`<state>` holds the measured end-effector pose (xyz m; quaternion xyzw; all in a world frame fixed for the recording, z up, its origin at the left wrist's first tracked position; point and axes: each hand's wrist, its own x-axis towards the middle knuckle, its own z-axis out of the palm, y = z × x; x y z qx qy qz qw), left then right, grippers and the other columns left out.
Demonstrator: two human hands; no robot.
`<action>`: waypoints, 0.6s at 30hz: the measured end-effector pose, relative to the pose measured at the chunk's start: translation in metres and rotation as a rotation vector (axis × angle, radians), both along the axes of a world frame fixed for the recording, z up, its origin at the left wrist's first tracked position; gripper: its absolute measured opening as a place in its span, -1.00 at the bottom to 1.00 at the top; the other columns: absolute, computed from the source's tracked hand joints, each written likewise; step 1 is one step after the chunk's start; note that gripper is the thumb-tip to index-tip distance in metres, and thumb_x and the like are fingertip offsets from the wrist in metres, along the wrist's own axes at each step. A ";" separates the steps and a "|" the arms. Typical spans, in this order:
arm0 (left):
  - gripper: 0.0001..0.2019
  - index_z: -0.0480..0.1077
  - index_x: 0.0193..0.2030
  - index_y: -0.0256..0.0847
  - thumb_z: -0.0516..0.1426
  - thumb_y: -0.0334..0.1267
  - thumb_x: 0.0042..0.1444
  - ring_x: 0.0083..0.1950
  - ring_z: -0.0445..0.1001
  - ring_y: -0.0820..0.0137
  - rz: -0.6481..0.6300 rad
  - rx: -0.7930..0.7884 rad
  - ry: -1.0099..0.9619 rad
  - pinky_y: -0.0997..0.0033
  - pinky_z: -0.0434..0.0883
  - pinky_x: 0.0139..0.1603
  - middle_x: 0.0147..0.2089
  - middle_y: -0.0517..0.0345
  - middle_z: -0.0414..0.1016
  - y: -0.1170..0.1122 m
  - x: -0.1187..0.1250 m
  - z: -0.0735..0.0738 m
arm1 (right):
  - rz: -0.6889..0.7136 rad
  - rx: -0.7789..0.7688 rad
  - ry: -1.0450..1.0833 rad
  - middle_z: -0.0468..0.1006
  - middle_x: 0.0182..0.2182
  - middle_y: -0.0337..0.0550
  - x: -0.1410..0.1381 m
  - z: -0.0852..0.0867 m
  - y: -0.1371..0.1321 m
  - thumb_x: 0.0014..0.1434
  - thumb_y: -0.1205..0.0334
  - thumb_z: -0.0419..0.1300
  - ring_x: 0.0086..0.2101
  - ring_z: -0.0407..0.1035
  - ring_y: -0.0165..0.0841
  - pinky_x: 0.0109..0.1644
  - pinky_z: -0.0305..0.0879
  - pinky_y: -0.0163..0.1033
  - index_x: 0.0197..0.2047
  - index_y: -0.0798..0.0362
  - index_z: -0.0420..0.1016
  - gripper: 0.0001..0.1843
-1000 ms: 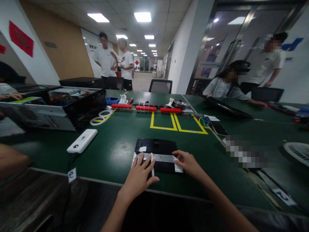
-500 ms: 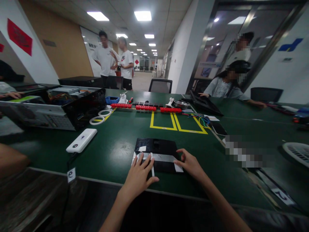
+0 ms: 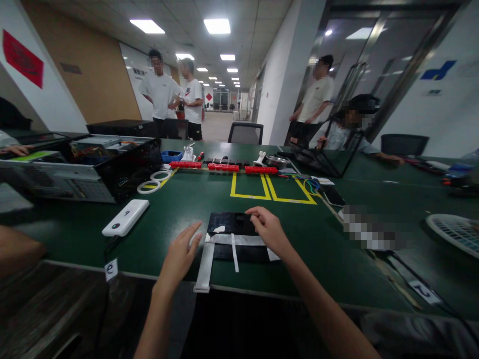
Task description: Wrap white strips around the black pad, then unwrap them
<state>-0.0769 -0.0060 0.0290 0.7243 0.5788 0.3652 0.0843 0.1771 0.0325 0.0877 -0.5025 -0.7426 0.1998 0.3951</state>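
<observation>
A flat black panel (image 3: 224, 252) lies on the green table near its front edge. A silver-grey strip (image 3: 243, 240) runs across it. From its left side a white flat ribbon cable (image 3: 204, 269) hangs toward the table edge, ending in a small connector. A narrow white strip (image 3: 234, 254) crosses the panel's lower half. Just left of the panel, my left hand (image 3: 178, 254) is raised, empty, with fingers apart. My right hand (image 3: 270, 230) hovers over or touches the panel's upper right part. Its fingers are bent and apart, with nothing visible between them.
To the left are a white power bank (image 3: 126, 218) on a cable and an opened computer case (image 3: 112, 169). Red strips (image 3: 223, 167) line the back, before them yellow tape outlines (image 3: 250, 197). A person (image 3: 344, 130) sits at the right with a black frame; others stand behind.
My left hand has lifted off the panel and moved left, uncovering the ribbon cable. My right hand has shifted up and left over the panel. The seated person's black frame is now raised.
</observation>
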 end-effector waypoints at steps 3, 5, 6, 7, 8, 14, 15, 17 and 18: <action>-0.60 0.40 0.04 -0.21 -0.12 -0.11 0.26 0.11 0.42 0.25 0.100 0.016 0.053 0.20 0.30 0.16 0.06 0.00 0.49 0.009 -0.024 -0.024 | 0.149 0.128 -0.276 0.47 -0.19 -0.06 -0.041 -0.001 -0.010 0.24 0.34 -0.08 -0.18 0.35 -0.34 -0.06 0.27 -0.17 -0.13 0.09 0.42 -0.72; -0.62 0.42 0.00 -0.20 -0.11 -0.13 0.26 0.08 0.45 0.23 0.128 0.012 0.094 0.20 0.32 0.13 0.02 0.00 0.52 0.013 -0.032 -0.038 | 0.275 0.215 -0.511 0.44 -0.05 0.01 -0.063 -0.010 -0.016 0.28 0.29 -0.07 -0.02 0.28 -0.25 0.05 0.21 -0.05 0.01 0.08 0.37 -0.69; -0.63 0.42 0.00 -0.20 -0.11 -0.14 0.26 0.09 0.44 0.22 0.132 0.020 0.111 0.17 0.30 0.15 0.02 0.00 0.52 0.014 -0.035 -0.044 | 0.326 0.249 -0.609 0.38 0.05 0.03 -0.072 -0.017 -0.018 0.29 0.23 -0.06 0.07 0.20 -0.19 0.11 0.14 0.05 0.09 0.05 0.32 -0.66; -0.64 0.42 0.00 -0.20 -0.11 -0.16 0.26 0.10 0.43 0.22 0.127 0.027 0.124 0.15 0.28 0.17 0.03 0.00 0.51 0.014 -0.036 -0.047 | 0.366 0.266 -0.690 0.29 0.15 0.03 -0.078 -0.025 -0.018 0.29 0.15 -0.06 0.16 0.09 -0.13 0.16 0.04 0.17 0.17 0.00 0.24 -0.60; -0.64 0.42 0.00 -0.20 -0.11 -0.17 0.26 0.11 0.42 0.22 0.119 0.035 0.135 0.13 0.25 0.20 0.03 0.00 0.51 0.014 -0.036 -0.050 | 0.391 0.259 -0.748 0.18 0.23 0.01 -0.082 -0.034 -0.018 0.29 0.06 -0.07 0.21 -0.03 -0.07 0.18 -0.07 0.28 0.23 -0.05 0.16 -0.53; -0.65 0.43 -0.02 -0.22 -0.10 -0.19 0.26 0.16 0.38 0.24 0.091 0.030 0.167 0.12 0.19 0.24 0.06 0.00 0.49 0.013 -0.035 -0.049 | 0.502 0.062 -0.822 -0.09 0.34 -0.12 -0.072 -0.063 -0.001 0.30 -0.13 -0.34 0.28 -0.28 -0.03 0.18 -0.37 0.43 0.35 -0.15 -0.11 -0.39; -0.64 0.43 -0.02 -0.22 -0.11 -0.19 0.26 0.16 0.37 0.24 0.093 0.025 0.172 0.12 0.19 0.24 0.06 0.00 0.49 0.013 -0.035 -0.049 | 0.515 0.045 -0.820 -0.11 0.34 -0.13 -0.066 -0.062 0.002 0.29 -0.14 -0.35 0.29 -0.29 -0.04 0.18 -0.40 0.42 0.35 -0.15 -0.12 -0.38; -0.64 0.44 -0.02 -0.23 -0.11 -0.19 0.26 0.17 0.37 0.23 0.100 0.019 0.184 0.11 0.19 0.24 0.07 -0.01 0.49 0.012 -0.035 -0.048 | 0.537 0.007 -0.822 -0.12 0.34 -0.13 -0.051 -0.058 0.008 0.29 -0.14 -0.35 0.29 -0.31 -0.06 0.20 -0.45 0.39 0.35 -0.15 -0.13 -0.38; -0.64 0.44 -0.03 -0.23 -0.11 -0.18 0.26 0.17 0.37 0.23 0.103 0.018 0.188 0.11 0.19 0.24 0.07 -0.01 0.48 0.012 -0.034 -0.048 | 0.544 -0.011 -0.824 -0.13 0.34 -0.14 -0.042 -0.055 0.011 0.29 -0.14 -0.34 0.29 -0.31 -0.08 0.20 -0.46 0.37 0.35 -0.15 -0.13 -0.38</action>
